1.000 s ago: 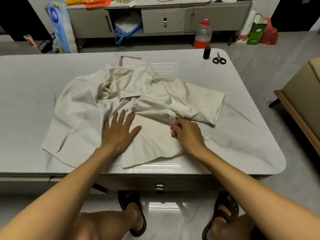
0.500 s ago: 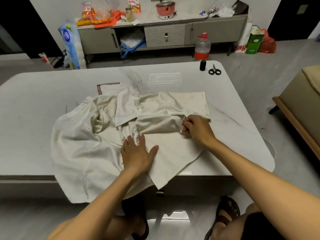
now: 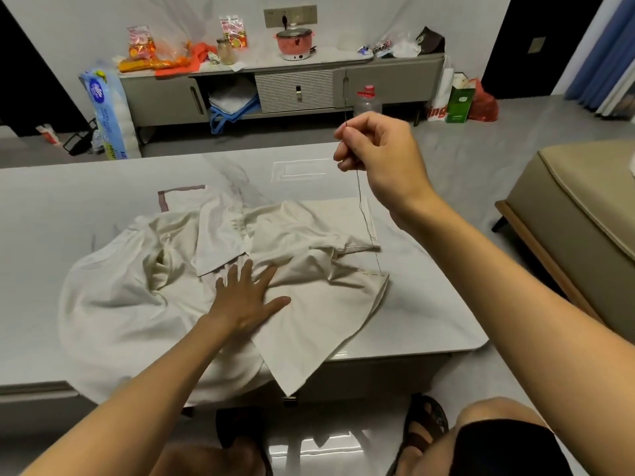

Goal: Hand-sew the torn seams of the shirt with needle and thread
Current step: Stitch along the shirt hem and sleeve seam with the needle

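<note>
The shirt (image 3: 144, 297) is light, limp cloth that we judge will slide and bunch on the smooth desk (image 3: 51, 207), so our left grip (image 3: 245, 300) lies spread flat on its middle, pinning it near the stitched seam (image 3: 372, 273). Our right grip (image 3: 374, 152) pinches the thin needle (image 3: 345, 111) well above the desk, and the fine dark thread (image 3: 364, 214), easily snapped or tangled, runs from it down to that seam.

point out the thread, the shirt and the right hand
thread (image 3: 359, 201): head view, on the stretch just below the hand
shirt (image 3: 309, 314): head view, on the flat front panel
right hand (image 3: 378, 149): head view, on the back of the hand
</note>
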`<state>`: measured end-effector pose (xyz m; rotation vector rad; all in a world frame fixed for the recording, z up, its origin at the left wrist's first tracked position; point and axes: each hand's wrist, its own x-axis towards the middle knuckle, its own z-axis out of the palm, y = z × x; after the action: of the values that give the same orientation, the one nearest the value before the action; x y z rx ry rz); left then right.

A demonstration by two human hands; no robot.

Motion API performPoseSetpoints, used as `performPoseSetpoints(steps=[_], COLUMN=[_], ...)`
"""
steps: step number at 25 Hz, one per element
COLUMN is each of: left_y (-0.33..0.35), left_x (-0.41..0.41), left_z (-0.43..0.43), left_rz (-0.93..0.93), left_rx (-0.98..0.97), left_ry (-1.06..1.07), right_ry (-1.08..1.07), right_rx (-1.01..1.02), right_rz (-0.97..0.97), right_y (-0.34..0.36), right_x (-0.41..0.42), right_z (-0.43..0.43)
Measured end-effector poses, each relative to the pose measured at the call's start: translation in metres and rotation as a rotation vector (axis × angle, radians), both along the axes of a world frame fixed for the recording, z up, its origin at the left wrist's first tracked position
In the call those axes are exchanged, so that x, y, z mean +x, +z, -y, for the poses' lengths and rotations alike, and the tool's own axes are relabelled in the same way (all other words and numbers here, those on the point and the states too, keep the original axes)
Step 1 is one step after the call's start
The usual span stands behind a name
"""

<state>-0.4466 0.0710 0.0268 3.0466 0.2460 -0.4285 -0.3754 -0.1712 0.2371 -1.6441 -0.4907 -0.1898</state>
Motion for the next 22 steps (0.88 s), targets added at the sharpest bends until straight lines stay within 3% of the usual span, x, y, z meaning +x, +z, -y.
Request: performPoseSetpoints(steps=[4, 8, 10, 12, 14, 16, 22], left_y=[0.010, 0.025, 0.035, 0.034, 0.025, 0.007, -0.016], left_x=[-0.013, -0.005, 0.015, 0.037, 0.055, 0.063, 0.026], left_z=[0.023, 0.038, 0.030, 0.018, 0.012, 0.011, -0.017], left_rz=[0.086, 0.055, 0.234, 0.432, 0.324, 0.119, 0.091], left_rx=[0.112, 0.083, 0.104, -0.010, -0.077, -0.036, 0.029], left_ry=[-0.065, -0.029, -0.086, -0.226, -0.339, -0.324, 0.091], right_ry=[0.139, 0.146, 0.003, -0.125, -0.192, -0.198, -0.131], right_rx=[-0.090, -0.383, -0.389, -0.226, -0.125, -0.200, -0.358], right_rz=[-0.096, -0.434, -0.569, -0.672, -0.656, -0.530, -0.367], right_y=[-0.017, -0.125, -0.171, -0.193, -0.202, -0.210, -0.218], right_x=[-0.021, -0.044, -0.044, -0.037, -0.030, -0.027, -0.012], right_z=[-0.002, 0.004, 0.013, 0.018, 0.018, 0.017, 0.017])
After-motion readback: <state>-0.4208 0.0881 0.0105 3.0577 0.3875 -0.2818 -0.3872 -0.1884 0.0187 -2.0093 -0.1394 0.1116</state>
